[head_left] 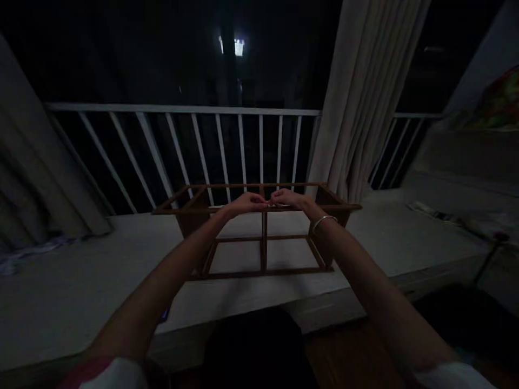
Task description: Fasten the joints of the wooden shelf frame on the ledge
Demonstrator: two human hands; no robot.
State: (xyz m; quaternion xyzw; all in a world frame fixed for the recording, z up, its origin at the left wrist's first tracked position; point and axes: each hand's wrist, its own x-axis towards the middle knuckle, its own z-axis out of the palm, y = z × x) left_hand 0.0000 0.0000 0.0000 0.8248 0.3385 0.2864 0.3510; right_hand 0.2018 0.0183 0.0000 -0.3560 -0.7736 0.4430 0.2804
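Observation:
A brown wooden frame (264, 243), built of thin bars with a middle upright, stands on the pale ledge in front of me. My left hand (248, 202) is at the middle of its top front bar, fingertips pinched together. Facing it from the other side, my right hand (286, 198) has its fingers closed too, and the two sets of fingertips nearly meet above the middle upright. Whatever lies between the fingers is too small and dark to make out. A light bangle (324, 219) circles my right wrist.
The pale ledge (133, 270) runs below a window with white railing (182, 109). Curtains (365, 92) hang on both sides. A dark object (164, 315) lies near my left forearm. At the far right is a blurred colourful item (503, 100).

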